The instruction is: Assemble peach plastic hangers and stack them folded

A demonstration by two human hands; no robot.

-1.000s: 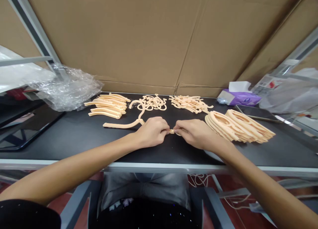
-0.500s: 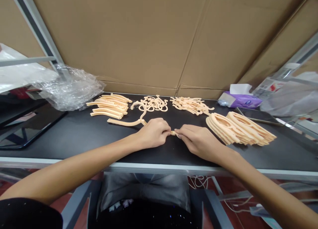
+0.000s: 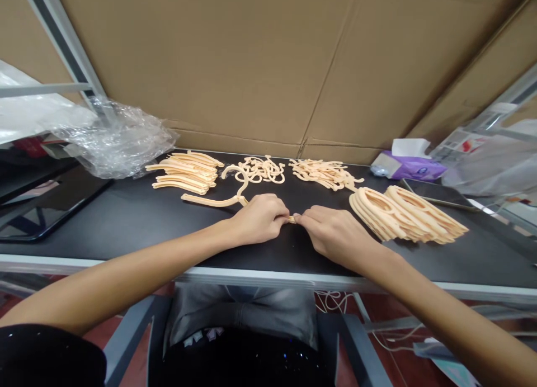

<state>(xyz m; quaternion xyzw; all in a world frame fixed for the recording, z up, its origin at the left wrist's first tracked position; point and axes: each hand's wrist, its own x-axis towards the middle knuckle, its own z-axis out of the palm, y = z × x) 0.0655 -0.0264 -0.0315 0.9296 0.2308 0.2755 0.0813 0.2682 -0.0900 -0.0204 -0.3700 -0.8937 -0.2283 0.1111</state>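
Note:
A cream plastic hanger (image 3: 212,201) with a hook lies across the middle of the black table, its right arm running under my left hand (image 3: 262,218). My left fingers are closed round that arm near its end. The short tip of the piece shows between both hands. From the right, my right hand (image 3: 325,227) pinches at this tip with thumb and forefinger. Behind the hanger are a pile of curved strips (image 3: 187,171), a pile of hooks (image 3: 262,170) and a pile of small flat pieces (image 3: 324,173).
Stacked cream oval-holed parts (image 3: 403,215) lie right of my right hand. Behind them are a purple tissue pack (image 3: 415,166) and a dark phone-like slab (image 3: 438,194). Crumpled clear plastic (image 3: 121,141) and a black tablet (image 3: 50,208) are at the left. Cardboard (image 3: 235,62) stands behind.
My right hand has shifted slightly left, and its fingers are nearer my left hand at the tip. The whole view has shifted a little; the piles look the same.

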